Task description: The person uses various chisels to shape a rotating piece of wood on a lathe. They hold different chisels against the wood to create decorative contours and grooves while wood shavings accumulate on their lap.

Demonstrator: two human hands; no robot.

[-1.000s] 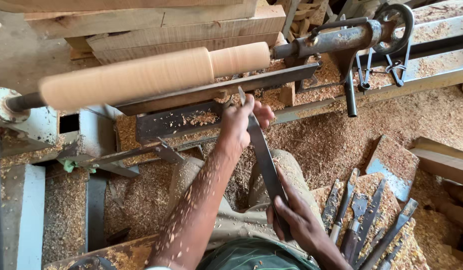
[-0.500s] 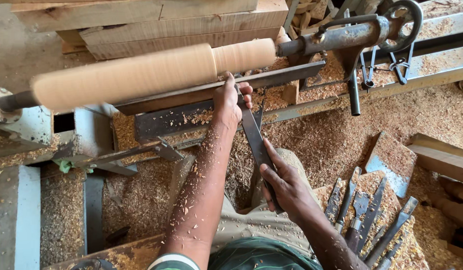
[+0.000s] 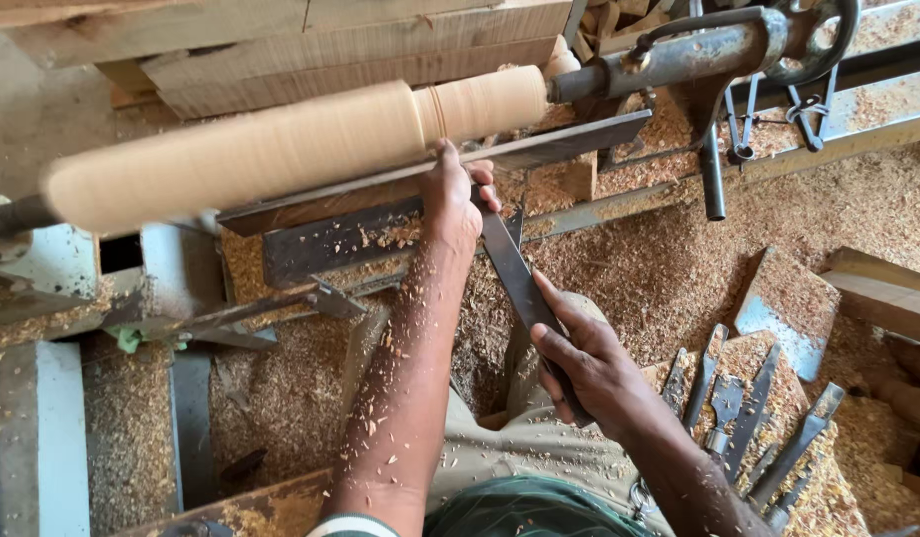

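Fingers of the left hand (image 3: 452,204) curl over the front of a flat chisel (image 3: 519,283), pressing it onto the tool rest (image 3: 539,151), while the right hand (image 3: 591,363) is closed around the chisel's rear end, near the lap. The blade runs up between the two hands, its tip hidden behind the left hand, just below the blank (image 3: 291,144) mounted on the lathe (image 3: 678,55). Judging by its shape, the blank is already rounded along its whole length; thin grooves ring it near the right-hand third, and the stretch beyond them looks slightly narrower, so roughing seems done and detailing barely begun. Shavings (image 3: 669,268) cover the lathe bed, the floor and the left forearm. More chisels (image 3: 748,418) lie loose in the shavings to the right. No container shows anywhere.
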